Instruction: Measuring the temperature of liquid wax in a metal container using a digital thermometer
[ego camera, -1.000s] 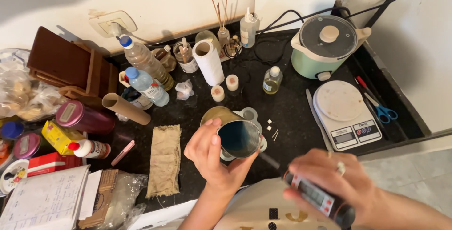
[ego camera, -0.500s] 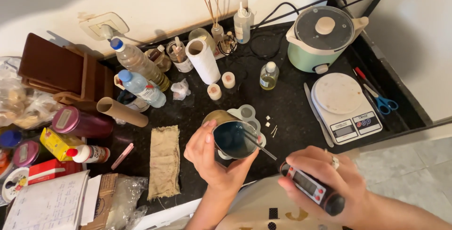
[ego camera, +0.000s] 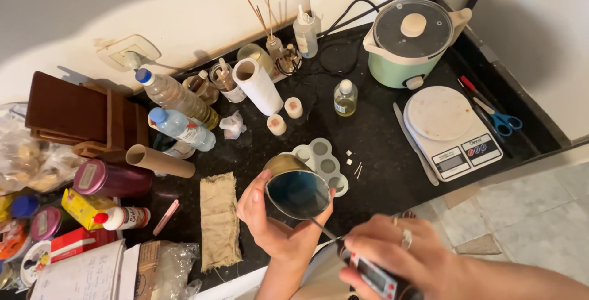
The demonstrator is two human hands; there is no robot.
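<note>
Black and slim, the digital probe thermometer with its small grey screen sits clenched in my right hand at the bottom edge of view, its thin metal probe slanting up into the round brass-coloured metal tin. My left hand is wrapped around that tin from below, thumb on the left wall and fingers on the right rim, holding it tilted toward me above the black stone worktop so its dark bluish inside shows. Just behind the tin lies a white plastic mould tray with round wells, partly hidden by it. To the left of my left hand a strip of coarse tan burlap lies flat on the worktop. Farther back stand two small white candles, a white paper roll upright, and two clear plastic bottles with blue caps lying tilted. To the right rests a white digital kitchen scale, with blue-handled scissors just beside it. At the far edge sits a pale green electric pot with a dark lid, near the wall.
</note>
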